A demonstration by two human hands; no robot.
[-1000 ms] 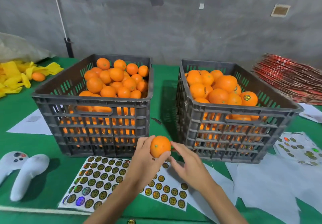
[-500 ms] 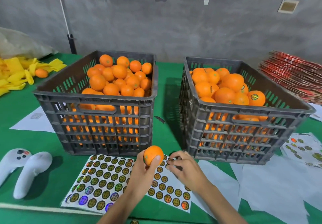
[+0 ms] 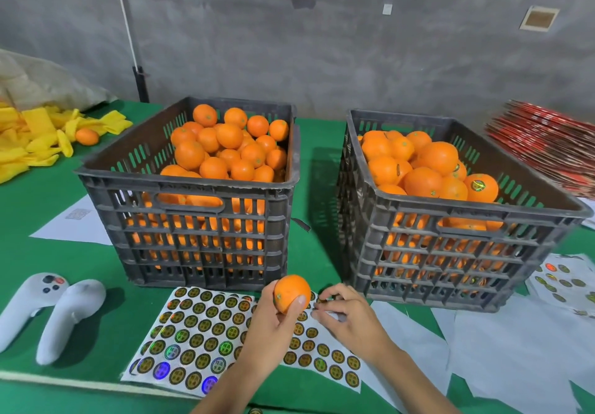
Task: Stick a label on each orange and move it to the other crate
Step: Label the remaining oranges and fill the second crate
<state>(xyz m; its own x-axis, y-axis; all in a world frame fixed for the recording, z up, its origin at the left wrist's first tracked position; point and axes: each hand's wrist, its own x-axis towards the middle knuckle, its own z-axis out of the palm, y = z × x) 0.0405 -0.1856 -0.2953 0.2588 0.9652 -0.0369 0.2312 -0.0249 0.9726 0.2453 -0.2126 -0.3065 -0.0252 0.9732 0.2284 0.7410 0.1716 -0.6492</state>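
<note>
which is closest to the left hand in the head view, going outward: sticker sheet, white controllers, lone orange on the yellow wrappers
From the left hand:
1. Sticker sheet, directly beneath it.
2. White controllers, on the table at the near left.
3. Lone orange, far back left among the yellow wrappers.

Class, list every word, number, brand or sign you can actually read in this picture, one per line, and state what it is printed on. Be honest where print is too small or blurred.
No text can be read.
Round stickers on the sticker sheet: printed emblems, too small to read.
Label on an orange in the right crate: too small to read.
Red printed stack: blurred.
Paper left of the left crate: faint square mark, unreadable.
</note>
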